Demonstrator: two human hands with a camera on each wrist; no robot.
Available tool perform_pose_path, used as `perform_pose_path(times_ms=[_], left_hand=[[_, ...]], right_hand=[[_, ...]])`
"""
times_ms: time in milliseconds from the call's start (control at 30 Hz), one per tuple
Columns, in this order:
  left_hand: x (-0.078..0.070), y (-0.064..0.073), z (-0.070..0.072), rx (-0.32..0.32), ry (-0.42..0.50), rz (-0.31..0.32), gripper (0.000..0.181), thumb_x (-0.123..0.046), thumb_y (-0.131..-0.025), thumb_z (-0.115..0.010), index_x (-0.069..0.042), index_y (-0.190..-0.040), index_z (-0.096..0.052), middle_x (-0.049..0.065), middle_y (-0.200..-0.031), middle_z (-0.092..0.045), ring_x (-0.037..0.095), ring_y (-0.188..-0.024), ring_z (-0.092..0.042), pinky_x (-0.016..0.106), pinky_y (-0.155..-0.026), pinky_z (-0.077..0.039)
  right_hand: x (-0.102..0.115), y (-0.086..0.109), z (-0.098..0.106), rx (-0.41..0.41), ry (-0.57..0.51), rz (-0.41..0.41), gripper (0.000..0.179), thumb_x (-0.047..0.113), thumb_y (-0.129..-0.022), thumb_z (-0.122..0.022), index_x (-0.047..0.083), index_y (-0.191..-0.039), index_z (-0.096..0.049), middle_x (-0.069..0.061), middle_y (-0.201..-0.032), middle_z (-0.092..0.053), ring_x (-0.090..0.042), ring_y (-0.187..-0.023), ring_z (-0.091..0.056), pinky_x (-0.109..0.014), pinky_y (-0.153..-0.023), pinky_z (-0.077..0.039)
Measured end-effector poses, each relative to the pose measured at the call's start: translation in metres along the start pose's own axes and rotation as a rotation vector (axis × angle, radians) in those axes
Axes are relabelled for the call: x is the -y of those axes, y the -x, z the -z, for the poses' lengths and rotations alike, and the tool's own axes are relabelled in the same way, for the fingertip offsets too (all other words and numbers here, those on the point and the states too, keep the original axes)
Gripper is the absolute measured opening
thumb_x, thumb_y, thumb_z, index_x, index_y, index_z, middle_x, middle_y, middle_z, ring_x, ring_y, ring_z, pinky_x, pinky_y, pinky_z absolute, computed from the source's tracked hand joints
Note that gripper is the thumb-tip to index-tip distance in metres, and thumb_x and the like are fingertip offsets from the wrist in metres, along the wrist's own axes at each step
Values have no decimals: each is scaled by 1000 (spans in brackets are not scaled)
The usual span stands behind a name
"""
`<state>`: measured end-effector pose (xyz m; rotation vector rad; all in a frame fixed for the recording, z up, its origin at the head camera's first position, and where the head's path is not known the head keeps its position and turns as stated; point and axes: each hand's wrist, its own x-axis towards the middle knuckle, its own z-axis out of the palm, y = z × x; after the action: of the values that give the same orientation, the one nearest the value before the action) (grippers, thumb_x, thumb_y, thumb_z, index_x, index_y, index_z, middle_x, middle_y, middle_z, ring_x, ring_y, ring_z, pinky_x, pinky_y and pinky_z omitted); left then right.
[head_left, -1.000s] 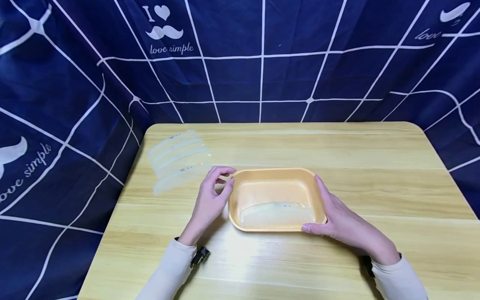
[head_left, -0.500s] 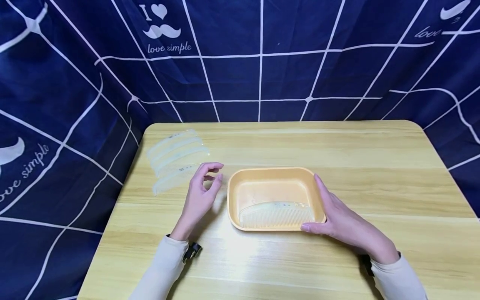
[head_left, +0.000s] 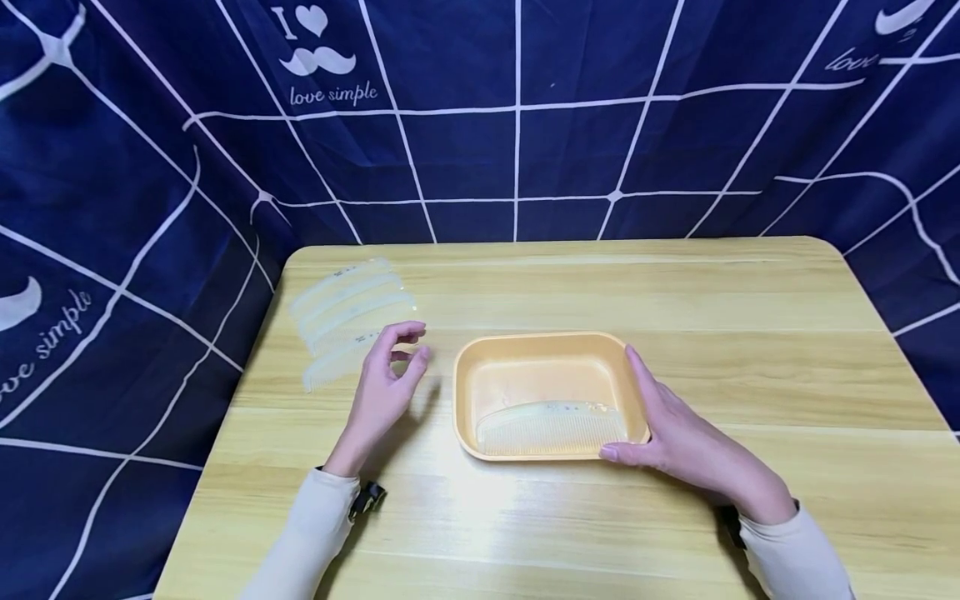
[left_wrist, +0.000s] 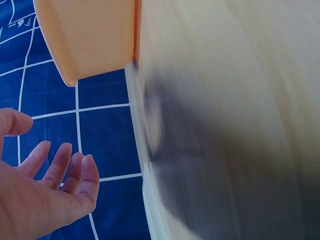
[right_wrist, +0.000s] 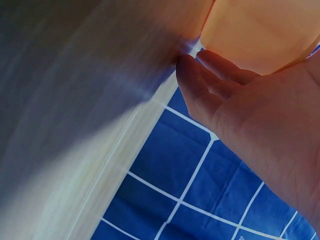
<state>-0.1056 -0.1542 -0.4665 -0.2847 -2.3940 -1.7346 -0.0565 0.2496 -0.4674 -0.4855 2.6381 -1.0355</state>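
An orange plastic tray (head_left: 540, 377) stands on the table, with one pale translucent comb (head_left: 551, 432) lying along its near side. My right hand (head_left: 682, 437) holds the tray's right end, its thumb at the near corner and its fingers along the outer wall. In the right wrist view that hand (right_wrist: 270, 115) lies against the tray wall (right_wrist: 260, 32). My left hand (head_left: 378, 387) hovers left of the tray, fingers loosely bent and holding nothing. Several similar combs (head_left: 348, 304) lie partly overlapping at the table's far left, just beyond the left hand, which may cover part of the nearest one.
The light wood table (head_left: 675, 292) has rounded far corners. Dark blue cloth (head_left: 465, 158) with white lines rises behind it and at both sides. A small black device (head_left: 367, 502) sits at the left wrist.
My left hand has left the tray's left rim and moved left toward the combs. The right hand keeps its hold, and the tray stays in place.
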Motion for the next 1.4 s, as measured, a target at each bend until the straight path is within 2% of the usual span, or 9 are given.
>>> perform_pose_path(times_ms=[233, 433, 633, 767, 1000, 1233, 1400], left_hand=[[8, 1, 13, -4, -43, 0, 38, -9, -97, -69, -9, -134, -59, 11, -132, -59, 37, -126, -51, 56, -101, -48], [12, 1, 21, 3, -84, 22, 38, -12, -97, -69, -10, -134, -59, 19, -135, -56, 40, -126, -50, 57, -101, -47], [17, 1, 26, -2, -110, 44, 39, -14, -98, -69, -10, -135, -59, 19, -135, -56, 37, -127, -50, 57, -100, -47], [19, 0, 30, -10, -146, 51, 41, -17, -97, -70, -6, -135, -58, 18, -136, -56, 37, -128, -50, 56, -101, -46], [20, 0, 41, -32, -234, 111, 47, -21, -96, -71, -4, -137, -57, 12, -137, -54, 34, -129, -48, 51, -105, -44], [22, 0, 50, -50, -290, 139, 48, -22, -95, -71, -4, -137, -57, 15, -136, -52, 33, -126, -47, 52, -105, -42], [24, -1, 55, -43, -340, 181, 51, -27, -95, -71, -7, -140, -55, 16, -139, -49, 35, -128, -46, 53, -101, -42]], right_hand=[[-1, -1, -1, -2, 7, -4, 135, 55, -79, -85, 29, -162, 17, -22, -169, -13, -46, -150, -25, -69, -114, -28], [0, 0, -1, -3, 6, -6, 135, 55, -79, -85, 29, -162, 17, -23, -168, -14, -46, -150, -26, -69, -114, -28], [0, 0, -1, -3, 8, -3, 134, 55, -79, -85, 28, -162, 18, -23, -168, -13, -47, -150, -25, -69, -114, -28], [0, 0, -1, -5, 11, -2, 134, 55, -79, -85, 28, -162, 17, -23, -168, -14, -47, -149, -26, -69, -114, -28], [1, 1, 0, -1, 10, -3, 134, 55, -80, -84, 28, -162, 17, -22, -168, -14, -45, -150, -26, -68, -113, -29], [1, 2, 0, -6, 7, -19, 134, 56, -78, -85, 31, -162, 17, -18, -170, -13, -43, -151, -24, -67, -115, -28], [1, 2, 0, -13, 0, -41, 135, 56, -76, -87, 34, -162, 16, -14, -170, -12, -40, -152, -22, -66, -116, -27]])
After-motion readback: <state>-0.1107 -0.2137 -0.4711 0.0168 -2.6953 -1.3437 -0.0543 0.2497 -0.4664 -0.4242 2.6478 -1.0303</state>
